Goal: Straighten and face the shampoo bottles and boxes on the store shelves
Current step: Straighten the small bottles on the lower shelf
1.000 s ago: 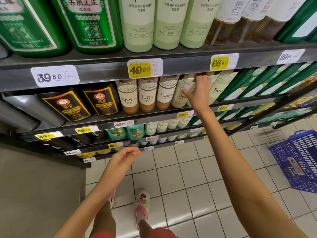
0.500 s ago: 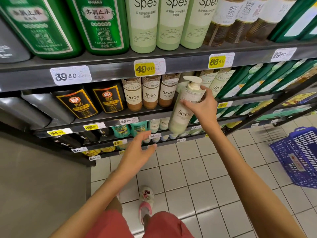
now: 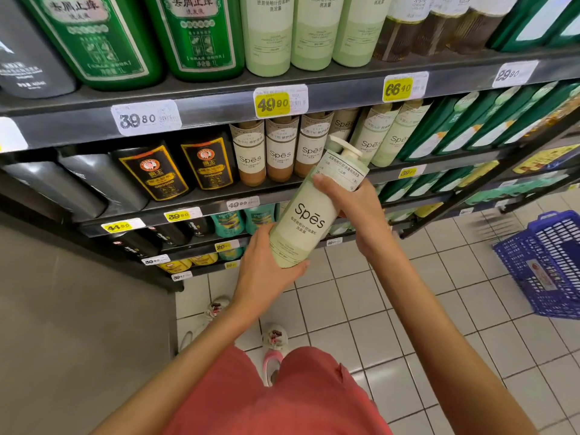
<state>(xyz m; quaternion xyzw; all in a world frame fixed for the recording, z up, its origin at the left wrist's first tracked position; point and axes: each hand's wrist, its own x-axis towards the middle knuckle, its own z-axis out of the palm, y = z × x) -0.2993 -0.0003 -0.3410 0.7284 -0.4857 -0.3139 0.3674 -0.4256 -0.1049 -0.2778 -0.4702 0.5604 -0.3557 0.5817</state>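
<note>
Pale green bottle point(image 3: 309, 215), blue mesh basket point(image 3: 547, 262)

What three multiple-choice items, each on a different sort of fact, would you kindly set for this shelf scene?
1. Where is the pump bottle? A on the top shelf; B held in front of the shelves; C on the floor.
2. What colour is the basket? A blue; B red; C yellow.
3. What is the left hand doing? A hanging free; B pressing a price tag; C gripping the pump bottle's base.
Answers: 1 B, the left hand and right hand hold it clear of the shelves. 2 A, its mesh is blue. 3 C, its fingers curl round the base.
</note>
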